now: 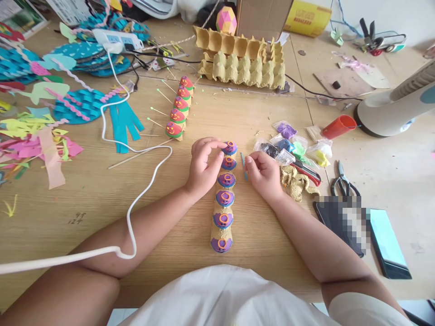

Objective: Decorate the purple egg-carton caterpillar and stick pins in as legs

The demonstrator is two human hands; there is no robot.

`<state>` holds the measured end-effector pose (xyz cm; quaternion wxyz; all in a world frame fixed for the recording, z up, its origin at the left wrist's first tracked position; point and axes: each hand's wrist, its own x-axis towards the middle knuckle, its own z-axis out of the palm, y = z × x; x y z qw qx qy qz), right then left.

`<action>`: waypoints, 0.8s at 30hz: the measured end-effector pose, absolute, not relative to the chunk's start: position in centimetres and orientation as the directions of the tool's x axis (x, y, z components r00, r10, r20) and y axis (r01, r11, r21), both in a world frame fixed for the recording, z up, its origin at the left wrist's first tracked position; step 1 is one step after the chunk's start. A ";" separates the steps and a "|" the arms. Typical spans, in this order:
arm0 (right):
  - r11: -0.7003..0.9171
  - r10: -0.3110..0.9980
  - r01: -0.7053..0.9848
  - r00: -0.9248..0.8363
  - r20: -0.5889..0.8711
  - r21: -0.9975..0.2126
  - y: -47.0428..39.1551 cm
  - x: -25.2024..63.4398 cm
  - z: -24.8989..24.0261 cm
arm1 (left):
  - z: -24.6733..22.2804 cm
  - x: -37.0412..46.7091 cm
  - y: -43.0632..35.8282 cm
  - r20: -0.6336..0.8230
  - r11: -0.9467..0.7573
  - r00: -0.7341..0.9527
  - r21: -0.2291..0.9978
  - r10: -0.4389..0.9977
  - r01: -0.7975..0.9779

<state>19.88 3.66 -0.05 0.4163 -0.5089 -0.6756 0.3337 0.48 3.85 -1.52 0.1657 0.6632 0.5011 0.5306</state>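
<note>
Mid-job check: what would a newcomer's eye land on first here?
Probably the column of purple-and-blue decorated egg-carton bumps at the centre, its far end between the left hand and the right hand. Next, the row of red-and-green faces beyond the left hand. Then the blue woven paper pieces at upper left.

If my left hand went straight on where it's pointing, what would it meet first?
Likely the decorated bump at the far end of the carton strip; your left hand seems right at it, though depth is unclear.
</note>
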 end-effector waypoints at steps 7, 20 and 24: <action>0.371 0.927 0.530 -0.267 0.265 -0.763 3.4 19.8 -0.4 | -1.5 0.4 3.8 0.519 -0.426 -0.069 0.765 0.852 0.484; 0.181 0.971 0.292 0.099 0.218 -0.939 4.1 21.5 4.7 | -1.9 0.4 4.0 0.518 -0.424 -0.092 0.778 0.850 0.464; 0.242 0.933 0.534 0.100 0.345 -0.810 2.7 23.9 9.4 | -2.0 0.5 3.9 0.514 -0.419 -0.103 0.787 0.852 0.453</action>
